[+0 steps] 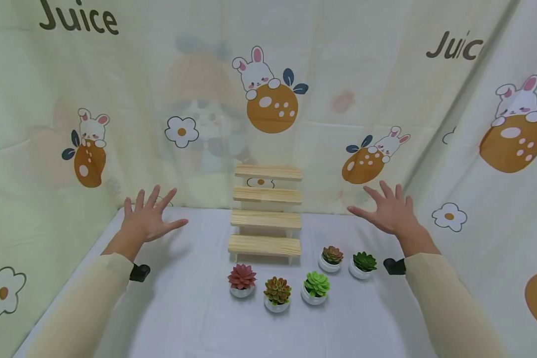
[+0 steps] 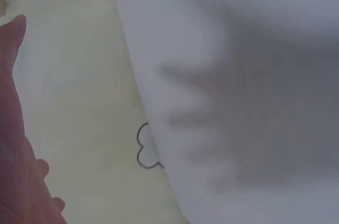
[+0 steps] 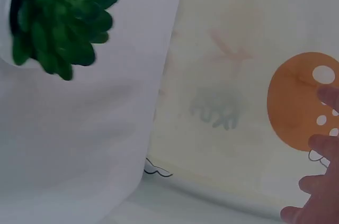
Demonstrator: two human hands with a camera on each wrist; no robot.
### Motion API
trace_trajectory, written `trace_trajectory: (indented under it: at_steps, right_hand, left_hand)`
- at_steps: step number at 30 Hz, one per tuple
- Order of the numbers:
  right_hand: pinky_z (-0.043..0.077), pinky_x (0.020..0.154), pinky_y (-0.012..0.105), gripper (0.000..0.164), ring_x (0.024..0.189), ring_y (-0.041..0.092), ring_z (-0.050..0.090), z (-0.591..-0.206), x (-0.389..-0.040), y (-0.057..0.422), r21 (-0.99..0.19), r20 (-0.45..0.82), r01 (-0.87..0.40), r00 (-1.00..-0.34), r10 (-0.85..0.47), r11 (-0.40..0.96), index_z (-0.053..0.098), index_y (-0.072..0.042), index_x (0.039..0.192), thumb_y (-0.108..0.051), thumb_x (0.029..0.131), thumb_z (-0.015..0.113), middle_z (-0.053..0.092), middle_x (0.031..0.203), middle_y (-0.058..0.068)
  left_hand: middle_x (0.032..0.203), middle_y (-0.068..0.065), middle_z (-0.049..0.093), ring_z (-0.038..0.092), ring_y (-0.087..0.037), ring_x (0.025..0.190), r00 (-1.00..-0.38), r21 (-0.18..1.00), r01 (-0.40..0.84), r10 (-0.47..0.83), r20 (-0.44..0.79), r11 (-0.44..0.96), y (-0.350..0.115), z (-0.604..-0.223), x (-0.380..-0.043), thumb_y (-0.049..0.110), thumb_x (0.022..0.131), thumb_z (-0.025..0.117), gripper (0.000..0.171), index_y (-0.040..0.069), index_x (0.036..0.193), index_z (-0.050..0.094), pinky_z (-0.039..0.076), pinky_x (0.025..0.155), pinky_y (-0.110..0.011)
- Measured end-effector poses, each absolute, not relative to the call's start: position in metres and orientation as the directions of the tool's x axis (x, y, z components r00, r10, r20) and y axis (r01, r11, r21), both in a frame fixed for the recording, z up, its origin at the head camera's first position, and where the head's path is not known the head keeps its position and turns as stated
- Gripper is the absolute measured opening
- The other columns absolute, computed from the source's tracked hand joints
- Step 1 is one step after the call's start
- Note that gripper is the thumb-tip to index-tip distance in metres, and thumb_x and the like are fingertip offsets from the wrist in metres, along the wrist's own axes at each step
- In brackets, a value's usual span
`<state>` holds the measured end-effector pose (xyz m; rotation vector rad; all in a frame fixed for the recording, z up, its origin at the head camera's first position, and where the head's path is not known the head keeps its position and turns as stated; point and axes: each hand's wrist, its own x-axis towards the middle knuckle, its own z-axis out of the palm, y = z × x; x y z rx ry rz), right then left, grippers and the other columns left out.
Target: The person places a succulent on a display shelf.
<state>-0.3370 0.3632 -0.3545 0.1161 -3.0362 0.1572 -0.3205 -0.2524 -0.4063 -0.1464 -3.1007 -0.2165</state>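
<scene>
In the head view, the left hand (image 1: 146, 221) is spread at left of centre and the right hand (image 1: 391, 214) is spread at right, both raised over the table (image 1: 192, 318). The rack (image 1: 266, 219), four wooden steps, stands at the centre. Below it sit the red plant (image 1: 241, 277), the brown plant (image 1: 277, 291) and the lime plant (image 1: 316, 284); the small rust plant (image 1: 332, 255) and the dark green plant (image 1: 364, 261) are to their right, the latter nearest the right hand and also at upper left of the right wrist view. The left wrist view seems to show only part of that hand, at the left edge, above a soft shadow
</scene>
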Motion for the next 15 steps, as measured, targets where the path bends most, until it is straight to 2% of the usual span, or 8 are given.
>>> trace_trajectory:
  at_steps: [11,15]
  right_hand:
    - [0.025,0.108,0.085,0.094,0.146,0.059,0.017,-0.399,-0.314,0.377,-0.135,0.215,-0.141,-0.97,-0.11,0.981,0.038,-0.011,0.157,-0.076,0.091,0.052,0.021,0.164,0.031]
    - [0.021,0.111,0.085,0.089,0.149,0.06,0.016,-0.414,-0.304,0.377,-0.223,0.243,-0.171,-0.963,-0.115,0.96,0.04,-0.01,0.156,-0.07,0.092,0.056,0.022,0.165,0.03]
  left_hand:
    - [0.17,-0.023,0.012,0.012,-0.057,0.151,-0.982,0.164,0.154,0.133,0.133,0.974,-0.239,-0.437,-0.308,0.082,0.089,0.045,0.1,0.027,0.166,0.013,0.006,0.121,-0.08]
    - [0.168,-0.024,0.021,0.02,-0.056,0.15,-0.975,0.245,0.172,0.128,0.184,0.954,-0.231,-0.448,-0.304,0.076,0.093,0.048,0.096,0.022,0.165,0.016,0.019,0.12,-0.077]
